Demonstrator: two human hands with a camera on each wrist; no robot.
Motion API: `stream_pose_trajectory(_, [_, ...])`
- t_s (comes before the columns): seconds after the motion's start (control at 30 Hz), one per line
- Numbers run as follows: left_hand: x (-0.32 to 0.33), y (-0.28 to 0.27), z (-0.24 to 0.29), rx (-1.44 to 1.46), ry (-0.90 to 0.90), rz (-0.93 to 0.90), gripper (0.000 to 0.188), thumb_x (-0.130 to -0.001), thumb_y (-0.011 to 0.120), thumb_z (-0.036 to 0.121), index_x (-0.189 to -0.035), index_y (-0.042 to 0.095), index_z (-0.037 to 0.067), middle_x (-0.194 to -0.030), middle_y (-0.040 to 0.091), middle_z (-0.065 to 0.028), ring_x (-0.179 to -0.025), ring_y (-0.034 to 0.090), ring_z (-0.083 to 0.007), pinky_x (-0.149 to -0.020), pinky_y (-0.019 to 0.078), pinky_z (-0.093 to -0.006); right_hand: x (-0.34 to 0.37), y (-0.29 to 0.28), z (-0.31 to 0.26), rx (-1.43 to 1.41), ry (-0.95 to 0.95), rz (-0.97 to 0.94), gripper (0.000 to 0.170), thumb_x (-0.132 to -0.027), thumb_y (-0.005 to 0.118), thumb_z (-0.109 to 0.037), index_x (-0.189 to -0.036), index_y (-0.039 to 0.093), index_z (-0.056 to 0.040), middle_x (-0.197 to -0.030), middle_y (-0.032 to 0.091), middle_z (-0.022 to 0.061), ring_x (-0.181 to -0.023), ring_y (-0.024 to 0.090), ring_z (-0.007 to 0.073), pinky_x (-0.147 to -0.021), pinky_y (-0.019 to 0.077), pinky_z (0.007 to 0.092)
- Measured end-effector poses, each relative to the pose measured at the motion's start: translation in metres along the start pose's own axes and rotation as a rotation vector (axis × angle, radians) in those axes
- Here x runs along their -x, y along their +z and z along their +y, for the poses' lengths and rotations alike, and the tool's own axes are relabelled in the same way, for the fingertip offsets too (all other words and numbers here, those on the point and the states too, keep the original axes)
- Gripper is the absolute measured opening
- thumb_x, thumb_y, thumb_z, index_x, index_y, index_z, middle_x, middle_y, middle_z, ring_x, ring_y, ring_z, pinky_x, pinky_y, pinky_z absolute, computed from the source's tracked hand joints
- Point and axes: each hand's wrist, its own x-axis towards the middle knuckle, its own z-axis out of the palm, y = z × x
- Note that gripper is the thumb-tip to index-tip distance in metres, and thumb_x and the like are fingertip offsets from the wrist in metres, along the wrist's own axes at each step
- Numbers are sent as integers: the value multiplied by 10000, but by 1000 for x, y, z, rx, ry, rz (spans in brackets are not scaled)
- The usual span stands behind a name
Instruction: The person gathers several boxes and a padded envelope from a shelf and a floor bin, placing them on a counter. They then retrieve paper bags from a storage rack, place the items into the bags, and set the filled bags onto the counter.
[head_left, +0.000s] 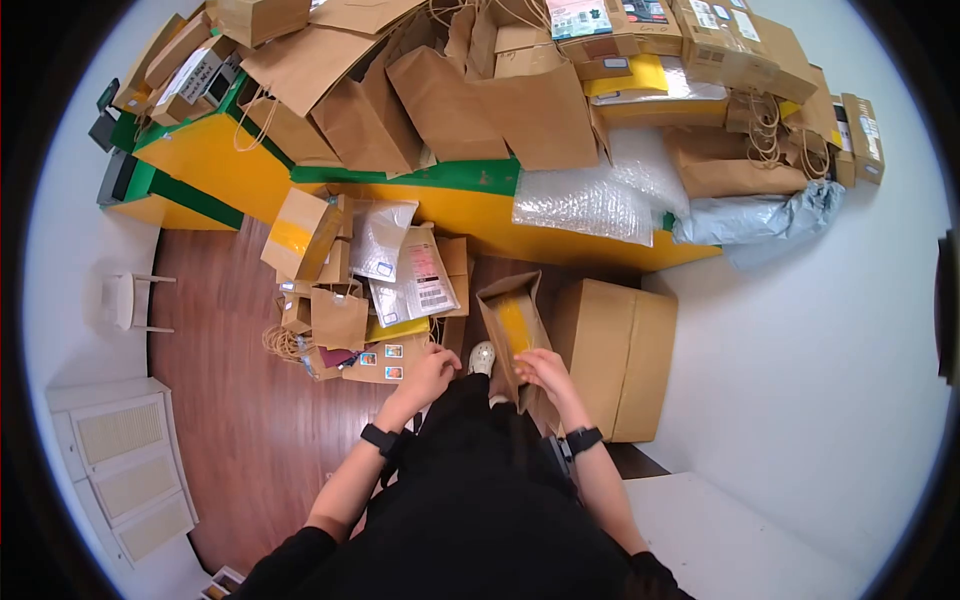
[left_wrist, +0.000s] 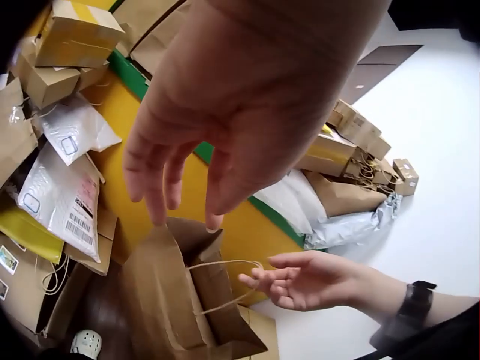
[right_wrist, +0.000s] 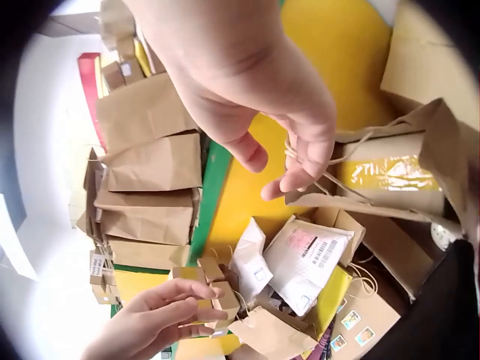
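Note:
My right hand (head_left: pixel 545 370) holds the twisted cord handle (left_wrist: pixel 225 262) of a brown paper bag (left_wrist: pixel 154 289), its fingers curled round the cord. The bag stands with its mouth facing up, and a carton with shiny yellow tape (right_wrist: pixel 394 171) lies inside. My left hand (head_left: pixel 432 375) hangs over the other side, fingers loosely bent and holding nothing. In the left wrist view its fingertips overlap the bag's far rim. Below that hand in the head view lie a white bubble mailer (head_left: pixel 415 285) and a small paper bag (head_left: pixel 338 318).
A large cardboard box (head_left: pixel 610 360) stands right of the bag. Boxes and mailers are heaped on the floor at left. A green and yellow counter (head_left: pixel 480 178) ahead carries several paper bags, cartons and bubble wrap (head_left: pixel 590 200). My shoe (head_left: pixel 482 357) is close beside the bag.

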Motion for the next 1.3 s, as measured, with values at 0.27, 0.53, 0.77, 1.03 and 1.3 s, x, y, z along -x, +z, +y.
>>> stream_pose_trajectory(0.27, [-9, 3, 27, 137, -71, 200, 96, -743, 494, 27, -806, 563, 7, -856, 494, -131, -712, 539, -272, -668, 440, -325, -118, 27, -43, 438, -32, -119, 533, -778, 558, -176, -1218, 318, 5, -1197, 414, 145, -837, 573, 127, -612, 447, 215])
stream_pose_trajectory(0.53, [36, -7, 39, 192, -413, 683, 86, -740, 533, 58, -774, 568, -13, -703, 576, -153, -666, 580, -254, -615, 450, -312, -35, 25, -121, 572, -451, -619, 187, -838, 493, -140, -951, 513, 7, -760, 560, 36, -697, 528, 89, -635, 435, 218])
stream_pose_trajectory(0.77, [86, 38, 50, 259, -627, 960, 145, -749, 550, 129, -792, 585, -4, -672, 592, -132, -630, 581, -203, -585, 455, -292, -91, -68, -89, 1293, -476, -466, 146, -734, 579, -153, -786, 574, -17, -657, 587, 45, -598, 561, 97, -575, 459, 233])
stream_pose_trajectory(1.03, [173, 98, 38, 440, -901, 1256, 188, -765, 530, 165, -759, 571, -18, -609, 570, -128, -548, 546, -165, -535, 430, -289, -56, 27, -115, 1360, -486, -496, 148, -727, 540, -115, -705, 560, 30, -580, 572, 107, -537, 581, 170, -544, 454, 266])
stream_pose_trajectory(1.3, [307, 182, 32, 628, -1286, 1607, 278, -769, 479, 215, -674, 540, -39, -566, 516, -198, -537, 568, -242, -507, 410, -344, 52, 203, -55, 1247, -741, -854, 161, -806, 483, -109, -731, 506, 32, -570, 531, 72, -480, 490, 123, -490, 408, 263])
